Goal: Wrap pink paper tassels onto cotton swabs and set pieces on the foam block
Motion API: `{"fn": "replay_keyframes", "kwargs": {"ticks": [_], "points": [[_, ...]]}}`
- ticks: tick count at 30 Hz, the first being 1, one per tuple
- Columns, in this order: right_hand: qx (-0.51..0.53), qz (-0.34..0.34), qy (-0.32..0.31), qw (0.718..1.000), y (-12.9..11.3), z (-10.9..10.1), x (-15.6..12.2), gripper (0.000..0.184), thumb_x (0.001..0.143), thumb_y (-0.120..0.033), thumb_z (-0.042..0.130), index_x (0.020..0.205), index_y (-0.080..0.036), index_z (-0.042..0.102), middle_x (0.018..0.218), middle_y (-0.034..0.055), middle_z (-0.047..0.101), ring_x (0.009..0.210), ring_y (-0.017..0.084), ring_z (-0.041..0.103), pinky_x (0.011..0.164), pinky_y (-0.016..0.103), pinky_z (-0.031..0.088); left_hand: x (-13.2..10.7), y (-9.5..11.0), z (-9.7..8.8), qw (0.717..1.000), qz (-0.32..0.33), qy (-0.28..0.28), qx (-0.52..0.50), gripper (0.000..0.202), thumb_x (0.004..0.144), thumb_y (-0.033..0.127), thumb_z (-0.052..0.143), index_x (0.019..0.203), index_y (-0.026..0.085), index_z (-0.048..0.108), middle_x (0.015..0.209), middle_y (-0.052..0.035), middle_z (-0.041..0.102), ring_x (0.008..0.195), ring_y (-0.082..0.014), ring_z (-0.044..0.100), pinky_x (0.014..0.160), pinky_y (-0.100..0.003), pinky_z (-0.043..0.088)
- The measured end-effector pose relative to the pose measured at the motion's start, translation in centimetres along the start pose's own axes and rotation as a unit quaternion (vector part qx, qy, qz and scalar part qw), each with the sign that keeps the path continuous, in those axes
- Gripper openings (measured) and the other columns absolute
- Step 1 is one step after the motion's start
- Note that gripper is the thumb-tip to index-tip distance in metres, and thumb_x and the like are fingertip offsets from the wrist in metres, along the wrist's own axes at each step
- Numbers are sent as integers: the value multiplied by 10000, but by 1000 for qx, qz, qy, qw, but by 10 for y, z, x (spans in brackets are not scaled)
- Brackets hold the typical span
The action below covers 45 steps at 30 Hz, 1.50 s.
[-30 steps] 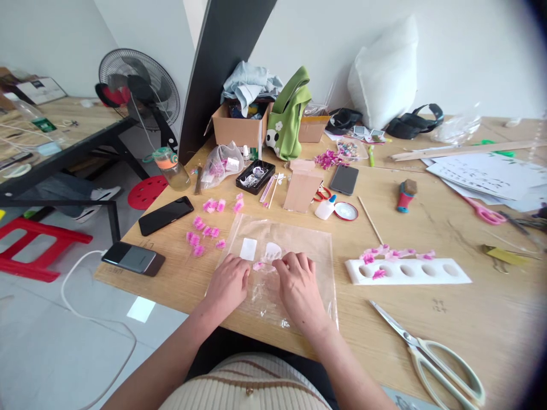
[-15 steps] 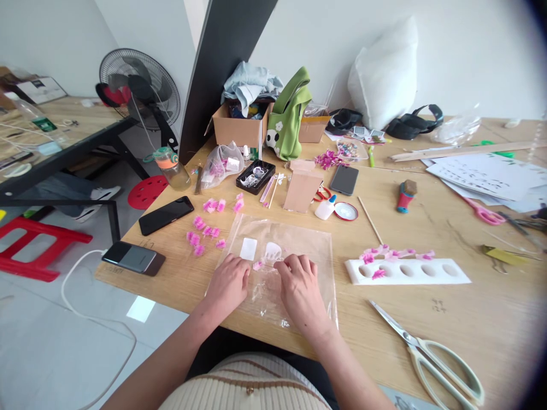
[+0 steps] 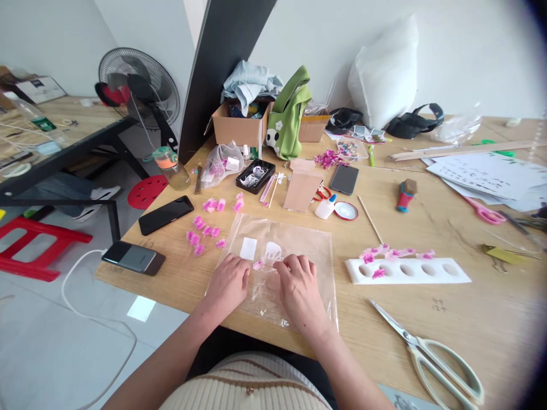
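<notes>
In the head view, the left hand (image 3: pixel 228 285) and the right hand (image 3: pixel 299 290) were seen resting on a clear plastic sheet (image 3: pixel 299 239) spread at the near edge of the wooden table (image 3: pixel 427 228). Fingers were curled, with the fingertips drawn toward a small pink piece (image 3: pixel 257 265) lying between the hands; whether it was pinched could not be told. A white moulded tray (image 3: pixel 459 277) was laid to the right, with scissors (image 3: pixel 431 353) nearer the edge.

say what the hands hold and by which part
Cannot tell: left hand and right hand fingertips meet at a small pink piece on the plastic sheet, grip unclear.
</notes>
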State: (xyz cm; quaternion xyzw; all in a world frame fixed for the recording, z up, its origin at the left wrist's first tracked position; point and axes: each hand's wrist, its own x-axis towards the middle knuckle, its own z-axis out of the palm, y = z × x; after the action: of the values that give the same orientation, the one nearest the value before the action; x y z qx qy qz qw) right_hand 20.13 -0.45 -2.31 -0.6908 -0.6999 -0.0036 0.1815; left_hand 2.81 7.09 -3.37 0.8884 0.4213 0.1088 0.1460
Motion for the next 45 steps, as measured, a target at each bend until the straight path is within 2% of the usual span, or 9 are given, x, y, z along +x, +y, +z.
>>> {"fn": "replay_keyframes", "kwargs": {"ticks": [23, 31, 45], "points": [[-16, 13, 9, 1000, 3, -4, -1, 290, 832, 38, 446, 872, -173, 641, 887, 78, 562, 859, 237, 408, 763, 351, 314, 0, 2, 0, 1000, -3, -1, 5, 224, 858, 42, 451, 706, 202, 491, 748, -38, 598, 832, -221, 528, 741, -333, 422], [-6, 3, 7, 1000, 0, 1, 2, 253, 855, 0, 475, 902, -179, 648, 894, 76, 563, 872, 239, 412, 777, 357, 315, -1, 0, 0, 1000, -4, -1, 5, 223, 851, 38, 453, 705, 203, 489, 740, -35, 594, 825, -220, 525, 742, -336, 425], [-7, 12, -1, 1000, 0, -2, 4, 255, 864, -1, 464, 890, -178, 646, 894, 76, 569, 873, 240, 417, 781, 353, 304, -1, 2, -1, 1000, -5, 1, 5, 222, 851, 41, 445, 715, 202, 516, 752, -40, 604, 826, -217, 525, 731, -342, 433]]}}
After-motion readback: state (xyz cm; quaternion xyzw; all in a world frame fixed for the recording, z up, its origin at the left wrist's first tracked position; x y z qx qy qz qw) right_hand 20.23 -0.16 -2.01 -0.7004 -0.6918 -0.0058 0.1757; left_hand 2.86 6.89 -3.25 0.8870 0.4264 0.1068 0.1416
